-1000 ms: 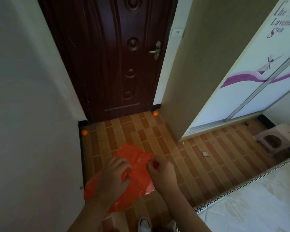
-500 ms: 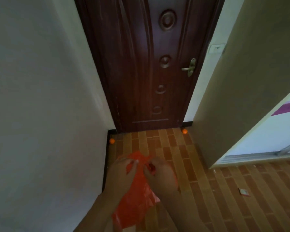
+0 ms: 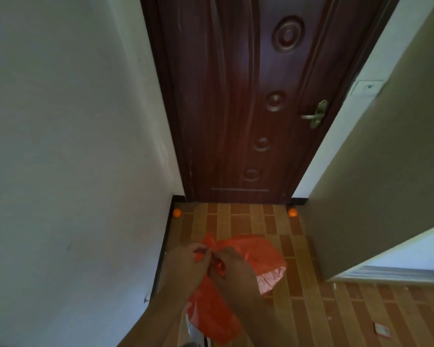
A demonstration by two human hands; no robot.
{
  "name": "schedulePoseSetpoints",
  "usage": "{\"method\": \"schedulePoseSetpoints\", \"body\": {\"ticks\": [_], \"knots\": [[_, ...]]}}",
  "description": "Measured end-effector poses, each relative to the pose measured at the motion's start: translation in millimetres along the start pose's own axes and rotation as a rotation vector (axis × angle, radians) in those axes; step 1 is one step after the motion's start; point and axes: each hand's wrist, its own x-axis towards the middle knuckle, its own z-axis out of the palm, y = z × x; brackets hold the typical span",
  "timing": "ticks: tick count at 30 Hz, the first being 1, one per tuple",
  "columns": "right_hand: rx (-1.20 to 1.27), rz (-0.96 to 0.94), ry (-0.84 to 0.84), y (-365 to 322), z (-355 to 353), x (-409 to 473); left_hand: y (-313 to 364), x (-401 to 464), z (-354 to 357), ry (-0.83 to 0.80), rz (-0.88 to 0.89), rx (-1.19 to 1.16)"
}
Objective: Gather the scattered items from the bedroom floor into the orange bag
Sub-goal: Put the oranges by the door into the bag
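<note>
An orange plastic bag [image 3: 258, 256] hangs crumpled in front of me above the tiled floor. My left hand [image 3: 186, 264] and my right hand [image 3: 232, 267] both pinch its top edge close together, fingers curled into the plastic. One small orange ball [image 3: 177, 212] lies on the floor in the left corner by the wall. A second orange ball [image 3: 292, 212] lies in the right corner beside the door frame. A small white and red paper scrap [image 3: 382, 330] lies on the floor at the lower right.
A dark wooden door [image 3: 248, 96] with a metal handle [image 3: 313, 116] stands shut straight ahead. A white wall [image 3: 73, 146] runs along the left. A wardrobe side [image 3: 386, 184] juts in on the right. Brown tiled floor [image 3: 311, 309] lies between them.
The view has moved closer to the door and turned left. My hands have come together on the bag's top edge, and the bag has bunched up between them.
</note>
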Motion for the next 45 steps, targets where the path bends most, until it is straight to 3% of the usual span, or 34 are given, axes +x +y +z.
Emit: {"method": "schedulePoseSetpoints", "body": {"ticks": [15, 24, 37, 45], "knots": [[-0.173, 0.097, 0.002, 37, -13, 189, -52, 176, -21, 0.073, -0.058, 0.005], [-0.185, 0.13, -0.049, 47, -3, 291, -88, 249, -49, 0.144, -0.197, 0.009], [-0.164, 0.047, -0.393, 138, 63, 430, -142, 320, -5, 0.196, -0.686, -0.002], [-0.226, 0.067, -0.509, 206, 123, 486, -203, 374, 55, 0.179, -0.787, -0.053]]}}
